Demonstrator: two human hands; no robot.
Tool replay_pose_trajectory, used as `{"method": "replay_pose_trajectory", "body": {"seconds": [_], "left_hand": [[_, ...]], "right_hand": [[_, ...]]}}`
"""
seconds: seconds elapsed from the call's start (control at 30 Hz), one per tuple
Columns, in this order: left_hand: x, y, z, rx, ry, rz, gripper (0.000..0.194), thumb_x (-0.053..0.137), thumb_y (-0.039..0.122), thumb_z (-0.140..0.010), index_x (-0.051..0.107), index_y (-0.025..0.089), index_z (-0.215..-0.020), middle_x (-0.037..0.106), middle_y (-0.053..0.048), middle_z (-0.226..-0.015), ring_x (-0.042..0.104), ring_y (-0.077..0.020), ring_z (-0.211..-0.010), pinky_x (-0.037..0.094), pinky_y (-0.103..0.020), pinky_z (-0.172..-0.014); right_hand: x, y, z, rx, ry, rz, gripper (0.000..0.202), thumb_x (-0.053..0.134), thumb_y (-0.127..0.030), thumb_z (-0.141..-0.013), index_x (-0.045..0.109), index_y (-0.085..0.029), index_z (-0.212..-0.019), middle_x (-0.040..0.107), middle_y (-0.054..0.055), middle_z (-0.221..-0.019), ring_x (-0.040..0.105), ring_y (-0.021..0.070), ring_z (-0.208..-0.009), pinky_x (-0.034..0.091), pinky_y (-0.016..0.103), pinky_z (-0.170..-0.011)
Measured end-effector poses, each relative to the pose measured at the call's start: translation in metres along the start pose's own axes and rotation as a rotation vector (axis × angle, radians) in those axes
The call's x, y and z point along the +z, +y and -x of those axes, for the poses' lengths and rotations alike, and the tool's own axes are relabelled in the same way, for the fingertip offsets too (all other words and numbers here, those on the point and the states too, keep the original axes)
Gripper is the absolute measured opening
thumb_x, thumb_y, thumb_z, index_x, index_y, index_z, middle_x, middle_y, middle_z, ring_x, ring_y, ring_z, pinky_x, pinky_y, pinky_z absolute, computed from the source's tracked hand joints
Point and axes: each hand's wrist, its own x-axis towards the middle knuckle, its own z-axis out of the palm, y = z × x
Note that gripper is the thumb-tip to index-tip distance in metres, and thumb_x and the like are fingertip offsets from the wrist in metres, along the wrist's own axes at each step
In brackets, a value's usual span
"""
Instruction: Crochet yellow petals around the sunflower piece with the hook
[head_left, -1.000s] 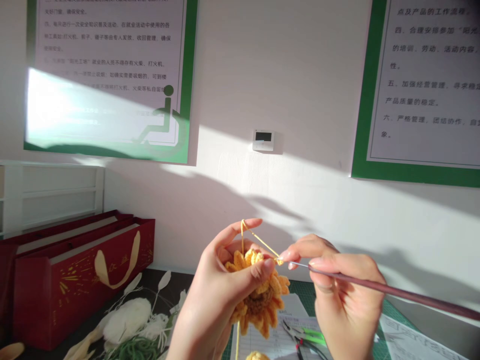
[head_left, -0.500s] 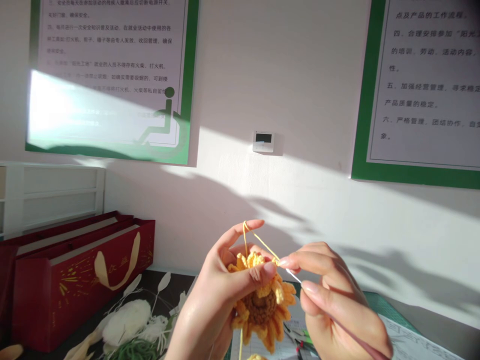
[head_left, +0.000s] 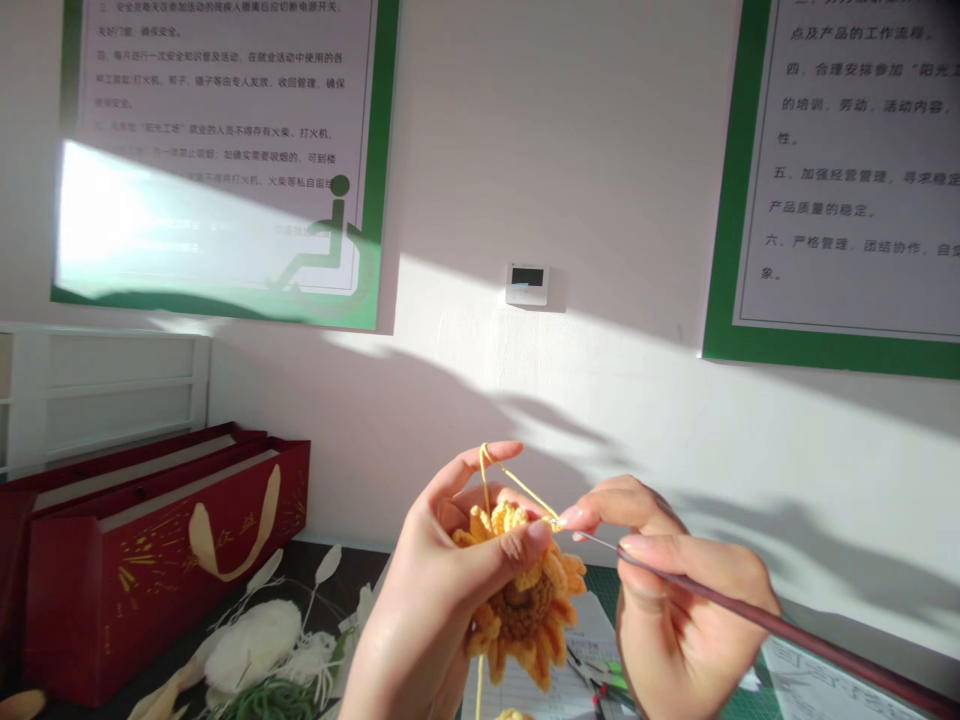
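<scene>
My left hand (head_left: 450, 560) pinches a crocheted sunflower (head_left: 525, 610), its thumb pressed on the upper yellow petals; the flower has a brown centre. Yellow yarn (head_left: 517, 478) loops over the raised left index finger and slants down to the petal edge. In my right hand (head_left: 682, 590) is a crochet hook (head_left: 697, 588) with a thin metal shaft and a long dark reddish handle pointing down to the right. The hook's tip meets the yarn at the petal edge, where my right index fingertip also touches. The exact stitch is too small to make out.
Red gift bags (head_left: 180, 570) stand at the left. Near them lie a white yarn ball (head_left: 251, 645) and green yarn (head_left: 274, 700). Beneath my hands are printed paper (head_left: 592, 630), a green cutting mat (head_left: 600, 580) and dark-bladed snips (head_left: 600, 690). A wall rises behind.
The hook's handle has swung up and to the right, showing more of its length. My right hand has turned with it. My left hand and the sunflower have shifted slightly.
</scene>
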Motion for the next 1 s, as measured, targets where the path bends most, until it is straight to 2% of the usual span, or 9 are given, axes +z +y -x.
{"method": "replay_pose_trajectory", "body": {"seconds": [0.27, 0.53, 0.7, 0.87, 1.0], "left_hand": [[-0.001, 0.000, 0.000, -0.010, 0.003, -0.002, 0.069, 0.096, 0.020, -0.059, 0.068, 0.019, -0.121, 0.070, -0.002, -0.078, 0.064, -0.0167, -0.063, 0.052, -0.028, -0.062], [-0.002, 0.000, -0.001, -0.065, -0.075, -0.010, 0.068, 0.095, 0.027, -0.062, 0.066, 0.022, -0.123, 0.068, -0.001, -0.081, 0.063, -0.0150, -0.066, 0.048, -0.026, -0.064], [-0.002, 0.000, -0.001, -0.073, -0.089, 0.007, 0.067, 0.095, 0.027, -0.063, 0.066, 0.021, -0.123, 0.068, -0.001, -0.079, 0.063, -0.0145, -0.065, 0.048, -0.026, -0.063], [-0.001, 0.001, -0.002, -0.059, -0.052, 0.013, 0.078, 0.097, 0.024, -0.058, 0.063, 0.016, -0.127, 0.068, 0.000, -0.073, 0.062, -0.0131, -0.062, 0.050, -0.023, -0.061], [0.005, -0.003, 0.002, 0.052, 0.010, -0.007, 0.077, 0.095, 0.018, -0.061, 0.059, 0.015, -0.129, 0.070, 0.000, -0.073, 0.062, -0.0126, -0.059, 0.051, -0.021, -0.057]], "right_hand": [[-0.007, 0.002, 0.002, -0.052, -0.062, 0.066, 0.026, 0.051, -0.013, -0.098, 0.060, -0.029, -0.117, 0.075, 0.005, -0.102, 0.067, 0.0225, -0.084, 0.055, 0.049, -0.073], [-0.011, 0.003, 0.008, -0.174, -0.109, 0.223, 0.049, 0.046, 0.004, -0.088, 0.058, -0.028, -0.123, 0.071, 0.005, -0.113, 0.066, 0.0213, -0.090, 0.056, 0.046, -0.071], [-0.010, 0.005, 0.007, -0.180, -0.135, 0.208, 0.047, 0.051, 0.001, -0.088, 0.060, -0.027, -0.124, 0.070, 0.006, -0.110, 0.064, 0.0217, -0.091, 0.056, 0.046, -0.073], [-0.010, 0.011, 0.012, -0.092, -0.114, 0.153, 0.045, 0.062, 0.000, -0.083, 0.061, -0.028, -0.119, 0.067, 0.004, -0.107, 0.063, 0.0226, -0.095, 0.053, 0.049, -0.083], [-0.003, 0.009, 0.010, -0.138, -0.040, 0.342, 0.037, 0.062, 0.004, -0.081, 0.066, -0.024, -0.104, 0.063, 0.002, -0.095, 0.060, 0.0172, -0.084, 0.052, 0.037, -0.073]]}}
